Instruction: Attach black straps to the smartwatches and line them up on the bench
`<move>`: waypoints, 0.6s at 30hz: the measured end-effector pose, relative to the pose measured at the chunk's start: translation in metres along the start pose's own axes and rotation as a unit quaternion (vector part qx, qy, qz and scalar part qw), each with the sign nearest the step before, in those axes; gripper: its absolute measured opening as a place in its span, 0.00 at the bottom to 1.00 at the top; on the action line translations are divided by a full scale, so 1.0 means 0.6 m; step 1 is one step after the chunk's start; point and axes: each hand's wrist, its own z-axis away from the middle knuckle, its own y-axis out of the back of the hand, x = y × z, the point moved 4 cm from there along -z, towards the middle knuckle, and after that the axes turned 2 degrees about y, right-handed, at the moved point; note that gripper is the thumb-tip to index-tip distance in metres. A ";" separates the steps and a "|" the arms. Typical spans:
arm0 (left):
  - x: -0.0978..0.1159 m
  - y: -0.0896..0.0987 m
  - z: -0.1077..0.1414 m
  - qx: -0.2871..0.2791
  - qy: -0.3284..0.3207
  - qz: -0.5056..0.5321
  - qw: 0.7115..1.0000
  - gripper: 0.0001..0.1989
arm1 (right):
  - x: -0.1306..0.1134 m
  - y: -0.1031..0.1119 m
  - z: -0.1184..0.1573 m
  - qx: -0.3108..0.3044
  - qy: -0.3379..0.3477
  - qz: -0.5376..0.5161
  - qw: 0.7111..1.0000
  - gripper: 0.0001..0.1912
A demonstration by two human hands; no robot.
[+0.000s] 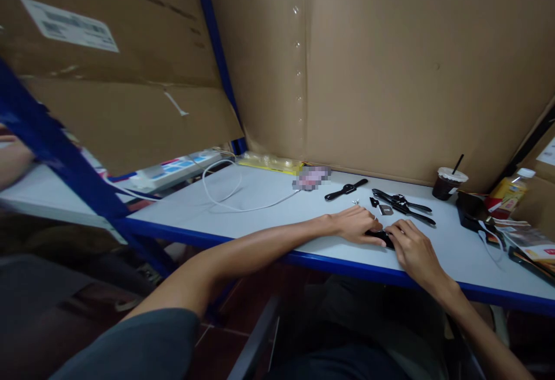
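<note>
Near the front edge of the white table [269, 221], my left hand [358, 224] is closed on one end of a black tool [381, 238]. The fingers of my right hand [410, 245] are bent over the tool's other end, and they cover much of it. Just beyond my hands lie a small metal blade [385, 210] and a small black piece [374, 202]. Tiny screws [356, 202] rest beyond my left hand. Farther back are a black two-handled tool [347, 190] and, to its right, more black handled tools [403, 203] lying close together.
A lidded cup with a straw [446, 184], a bottle [514, 192], a black box [472, 212] and packets [531, 241] stand or lie at the right. A white cable [260, 207] loops across the left. Cardboard [390, 79] walls the back. A person's arm [15, 160] shows far left.
</note>
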 end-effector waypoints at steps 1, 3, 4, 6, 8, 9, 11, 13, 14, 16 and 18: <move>0.000 0.000 0.000 -0.001 -0.001 0.002 1.000 0.30 | -0.003 -0.002 0.000 0.002 -0.001 0.005 1.000 0.12; 0.000 -0.001 0.001 -0.004 -0.004 0.004 1.000 0.29 | -0.006 -0.005 -0.001 0.003 -0.002 0.001 1.000 0.13; 0.000 -0.001 0.001 -0.004 -0.006 0.004 1.000 0.29 | -0.006 -0.006 -0.001 0.005 -0.003 -0.005 1.000 0.14; 0.001 0.000 0.001 -0.004 -0.011 0.005 1.000 0.29 | -0.005 -0.007 -0.001 0.006 -0.004 -0.018 1.000 0.15; 0.002 0.001 0.001 -0.001 -0.018 0.009 1.000 0.29 | -0.003 -0.006 0.000 0.006 -0.007 -0.030 0.999 0.16; 0.002 0.001 0.002 0.002 -0.021 0.012 1.000 0.30 | -0.002 -0.006 0.001 0.006 -0.010 -0.037 0.999 0.16; 0.002 0.002 0.002 0.006 -0.023 0.017 1.000 0.30 | 0.001 -0.005 0.002 0.006 -0.018 -0.055 0.998 0.17; 0.002 0.002 0.003 0.007 -0.022 0.019 1.000 0.29 | 0.004 -0.003 0.002 0.002 -0.021 -0.089 0.996 0.19; 0.003 0.002 0.003 0.006 -0.021 0.018 1.000 0.29 | 0.005 -0.003 0.002 0.003 -0.022 -0.110 0.994 0.20; 0.003 0.002 0.004 0.001 -0.019 0.014 1.000 0.28 | 0.009 0.001 0.002 0.018 -0.030 -0.144 0.989 0.20; 0.004 0.003 0.005 -0.004 -0.014 0.005 1.000 0.29 | 0.011 0.007 0.002 0.050 -0.047 -0.151 0.986 0.20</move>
